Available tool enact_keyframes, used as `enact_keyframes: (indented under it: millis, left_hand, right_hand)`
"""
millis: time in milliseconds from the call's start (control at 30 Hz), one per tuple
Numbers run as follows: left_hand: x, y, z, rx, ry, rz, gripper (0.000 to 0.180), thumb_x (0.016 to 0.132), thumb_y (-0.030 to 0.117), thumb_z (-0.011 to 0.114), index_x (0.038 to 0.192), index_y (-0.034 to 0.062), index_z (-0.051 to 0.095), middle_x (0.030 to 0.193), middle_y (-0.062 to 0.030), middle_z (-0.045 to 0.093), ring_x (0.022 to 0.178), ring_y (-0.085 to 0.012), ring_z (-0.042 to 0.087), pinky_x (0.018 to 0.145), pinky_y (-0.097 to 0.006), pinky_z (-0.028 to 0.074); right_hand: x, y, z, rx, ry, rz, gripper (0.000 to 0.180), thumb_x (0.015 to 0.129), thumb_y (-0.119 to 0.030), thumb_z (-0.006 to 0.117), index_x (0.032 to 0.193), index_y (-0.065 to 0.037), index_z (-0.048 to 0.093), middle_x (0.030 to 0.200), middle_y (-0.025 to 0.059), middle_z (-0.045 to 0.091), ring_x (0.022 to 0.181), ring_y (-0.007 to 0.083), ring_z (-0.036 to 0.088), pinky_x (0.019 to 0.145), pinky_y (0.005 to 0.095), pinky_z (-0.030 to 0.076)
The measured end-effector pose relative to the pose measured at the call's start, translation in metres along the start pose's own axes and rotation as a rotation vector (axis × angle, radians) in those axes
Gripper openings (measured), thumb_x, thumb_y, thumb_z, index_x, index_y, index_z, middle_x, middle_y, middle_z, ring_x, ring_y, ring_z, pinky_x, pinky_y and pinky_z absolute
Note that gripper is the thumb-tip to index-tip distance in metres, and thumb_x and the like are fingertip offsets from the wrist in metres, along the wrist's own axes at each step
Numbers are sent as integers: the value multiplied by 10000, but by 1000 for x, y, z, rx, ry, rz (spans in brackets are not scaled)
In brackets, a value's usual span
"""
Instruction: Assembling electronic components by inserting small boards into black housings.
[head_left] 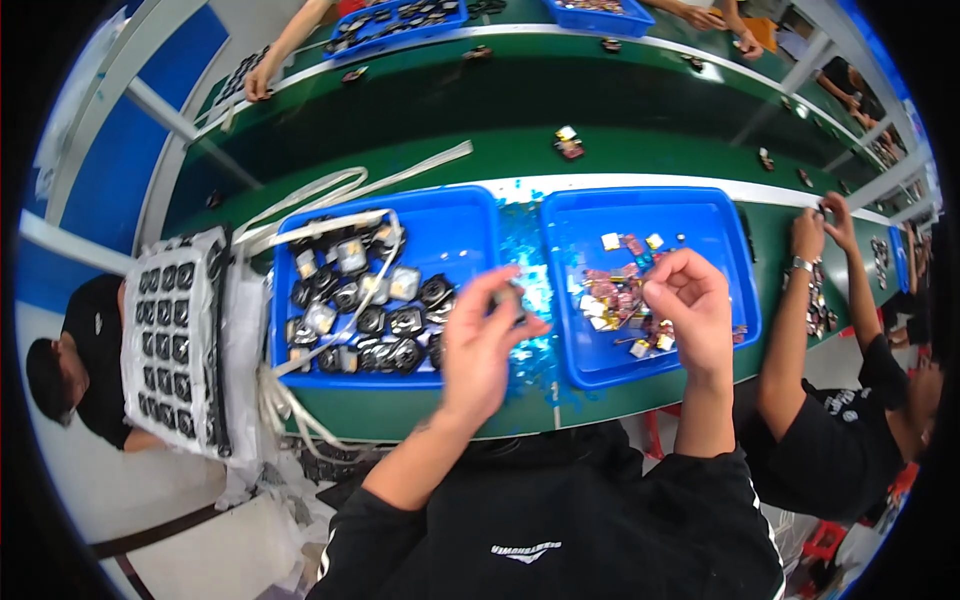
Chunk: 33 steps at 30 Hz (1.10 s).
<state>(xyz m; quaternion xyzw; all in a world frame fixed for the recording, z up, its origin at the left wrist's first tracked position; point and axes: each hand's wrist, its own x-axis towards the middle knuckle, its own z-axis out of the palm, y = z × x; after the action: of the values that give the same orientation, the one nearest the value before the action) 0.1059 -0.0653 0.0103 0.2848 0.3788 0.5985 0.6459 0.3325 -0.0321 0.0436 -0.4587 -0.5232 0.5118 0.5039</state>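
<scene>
My left hand (478,350) is raised over the strip between two blue trays, its fingers closed on a small dark part (512,298) that is blurred and mostly hidden. Above the right-hand tray (590,375), my right hand (697,312) is curled with thumb and fingertips pinched together; whatever is between them is too small to make out. Under it lies a heap of small circuit-board assemblies (612,292) with pink, yellow and white pieces. The left-hand tray (455,212) holds many black square-cased units (372,320), some with clear or silvery faces.
Bright blue crumbs (525,365) litter the green bench between the trays. White strips (340,195) cross the left tray. A foam tray of black units (170,345) stands far left. Beyond runs a green conveyor (480,95) with scattered parts (568,142). Co-workers' hands (815,235) work at right and across.
</scene>
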Motion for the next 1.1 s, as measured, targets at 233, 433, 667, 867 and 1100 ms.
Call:
enact_keyframes:
  millis: [233, 433, 667, 867, 1100]
  left_hand:
    - [-5, 18, 15, 783, -223, 382, 237, 825, 52, 695, 1060, 32, 666, 1062, -88, 524, 879, -147, 585, 762, -282, 504]
    - [-12, 24, 6, 937, -126, 407, 129, 770, 49, 761, 889, 36, 715, 994, -87, 552, 794, -153, 613, 638, -255, 508]
    - [-13, 19, -3, 874, -72, 391, 118, 761, 58, 771, 872, 48, 729, 967, -61, 567, 743, -107, 587, 615, -234, 484]
    - [-12, 22, -7, 866, -43, 347, 94, 763, 37, 761, 849, 44, 725, 959, -48, 567, 730, -77, 569, 590, -214, 470]
    - [-9, 10, -29, 413, -16, 162, 65, 816, 32, 730, 871, 6, 707, 935, -53, 565, 769, -81, 584, 600, -196, 511]
  right_hand:
    - [-6, 2, 49, 187, -162, 65, 119, 857, 22, 680, 919, -10, 584, 848, 25, 641, 781, 56, 615, 710, 183, 496]
    - [-11, 9, 65, 132, -174, 59, 112, 867, 20, 672, 927, 7, 579, 864, 58, 654, 786, 72, 629, 696, 193, 503]
    - [-11, 8, 69, -103, -187, -12, 107, 838, 27, 693, 884, 8, 597, 881, 69, 653, 761, 84, 617, 629, 205, 486]
    - [-12, -3, 80, -471, -188, -301, 107, 808, 32, 688, 867, -3, 606, 869, 95, 615, 750, 175, 615, 605, 251, 477]
    - [-5, 12, 76, -800, -170, -408, 114, 837, 43, 629, 941, -2, 642, 902, 128, 624, 774, 263, 624, 644, 337, 497]
